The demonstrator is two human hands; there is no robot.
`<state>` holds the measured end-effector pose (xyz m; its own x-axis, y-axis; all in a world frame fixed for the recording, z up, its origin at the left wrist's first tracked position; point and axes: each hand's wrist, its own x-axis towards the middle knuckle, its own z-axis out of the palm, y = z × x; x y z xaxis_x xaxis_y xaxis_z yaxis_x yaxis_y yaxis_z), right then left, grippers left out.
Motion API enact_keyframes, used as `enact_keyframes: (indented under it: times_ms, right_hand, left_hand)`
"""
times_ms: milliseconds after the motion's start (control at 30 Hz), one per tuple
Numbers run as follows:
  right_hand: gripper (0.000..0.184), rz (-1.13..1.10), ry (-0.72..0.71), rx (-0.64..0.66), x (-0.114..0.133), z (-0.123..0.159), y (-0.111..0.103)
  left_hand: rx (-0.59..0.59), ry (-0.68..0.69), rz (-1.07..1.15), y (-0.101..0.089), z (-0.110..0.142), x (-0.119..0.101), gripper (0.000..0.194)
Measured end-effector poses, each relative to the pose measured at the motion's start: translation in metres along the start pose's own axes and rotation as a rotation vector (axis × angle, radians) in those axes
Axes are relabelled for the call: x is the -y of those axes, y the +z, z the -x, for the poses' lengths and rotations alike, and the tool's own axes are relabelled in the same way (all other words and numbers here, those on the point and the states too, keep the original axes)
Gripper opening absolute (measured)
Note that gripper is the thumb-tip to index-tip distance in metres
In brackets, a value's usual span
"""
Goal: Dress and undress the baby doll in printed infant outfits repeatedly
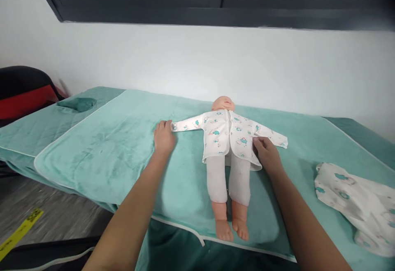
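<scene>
A baby doll (222, 103) lies on its back, its head toward the wall and its bare feet toward me. It wears a white baby shirt (216, 135) with a teal and red print, buttoned down the front, both sleeves spread sideways. White cloth covers its legs. My left hand (164, 136) is closed at the cuff of the sleeve on the left, fingers pinching its end. My right hand (266, 151) pinches the side edge of the shirt, just below the other sleeve. No doll hands show at the cuffs.
A teal padded cover (101, 151) spreads over the bed. At right lies a crumpled white printed garment (352, 201). A black and red chair (27, 94) stands at far left. Behind the bed are a white wall (138, 57) and a dark window frame (138, 11).
</scene>
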<state>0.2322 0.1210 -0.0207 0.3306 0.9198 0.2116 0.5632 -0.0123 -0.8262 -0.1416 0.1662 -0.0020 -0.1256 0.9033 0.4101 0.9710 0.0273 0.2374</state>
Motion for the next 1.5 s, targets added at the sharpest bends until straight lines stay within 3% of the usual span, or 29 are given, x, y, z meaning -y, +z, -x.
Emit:
enact_keyframes:
  times_ms: [167,367,467,667,800,933,1067,1333,1500]
  right_hand:
    - [0.046,-0.102,-0.029,0.106,0.001,0.026,-0.005]
    - [0.039,-0.005,-0.097,0.142,-0.004,0.040,-0.008]
    - [0.032,0.035,-0.095,0.117,-0.001,0.043,-0.008]
    - [0.029,-0.148,-0.159,0.167,0.007,0.050,-0.011]
    - [0.029,-0.236,-0.268,0.226,0.005,0.054,-0.013]
    - [0.038,-0.287,-0.246,0.281,0.002,0.056,-0.014]
    - [0.030,-0.256,-0.192,0.304,-0.002,0.059,-0.014]
    - [0.027,-0.243,-0.166,0.241,0.000,0.067,-0.019]
    - [0.032,-0.229,-0.107,0.174,0.007,0.070,-0.021]
  left_hand:
    - [-0.033,0.071,0.190,-0.008,0.031,-0.011,0.042]
    - [0.252,0.293,0.460,-0.016,0.076,-0.042,0.019]
    - [0.314,0.385,0.468,-0.020,0.087,-0.058,0.022]
    - [0.244,0.307,0.381,-0.011,0.093,-0.073,0.004]
    - [0.094,0.162,0.442,-0.003,0.097,-0.071,0.008]
    - [-0.054,0.062,0.565,-0.001,0.099,-0.068,0.011]
    - [-0.118,0.055,0.594,-0.001,0.100,-0.067,0.010]
    - [0.037,0.127,0.620,-0.004,0.097,-0.071,0.016]
    - [0.028,0.132,0.696,-0.006,0.096,-0.072,0.018]
